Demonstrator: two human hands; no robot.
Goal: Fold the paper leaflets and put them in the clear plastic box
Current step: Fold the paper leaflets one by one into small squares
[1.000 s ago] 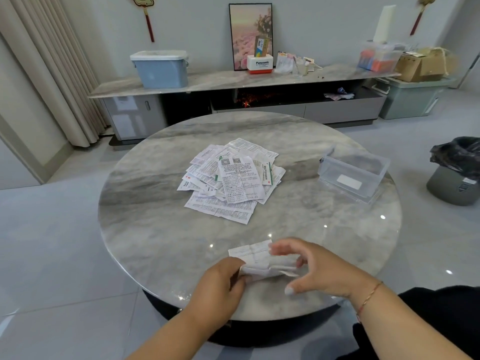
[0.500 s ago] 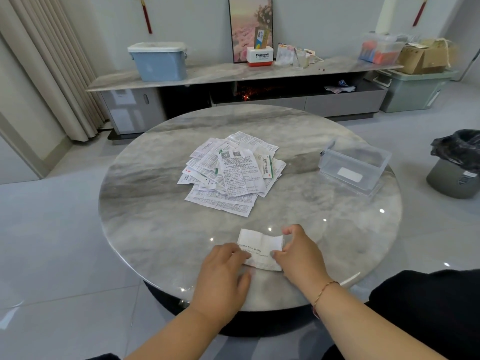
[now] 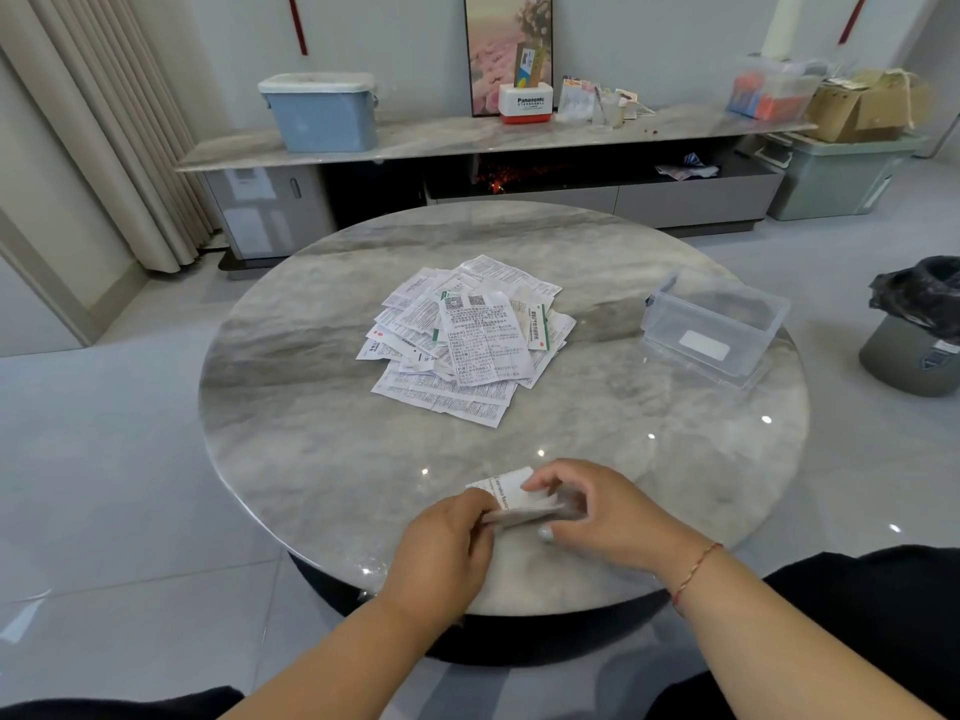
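At the round marble table's point(image 3: 322, 459) near edge, the left hand point(image 3: 441, 548) and right hand point(image 3: 602, 511) pinch a small folded leaflet point(image 3: 511, 493), its print too small to read. Beyond lies a pile of unfolded leaflets point(image 3: 462, 340). The clear plastic box point(image 3: 714, 327) sits far right. A white Panasonic box point(image 3: 525, 102) stands on the far sideboard.

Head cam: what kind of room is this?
Most likely a home living room. A long low TV-style cabinet runs along the wall with a framed picture leaning on it, floor-length curtains hang at the left, and the work happens on a round marble coffee table.
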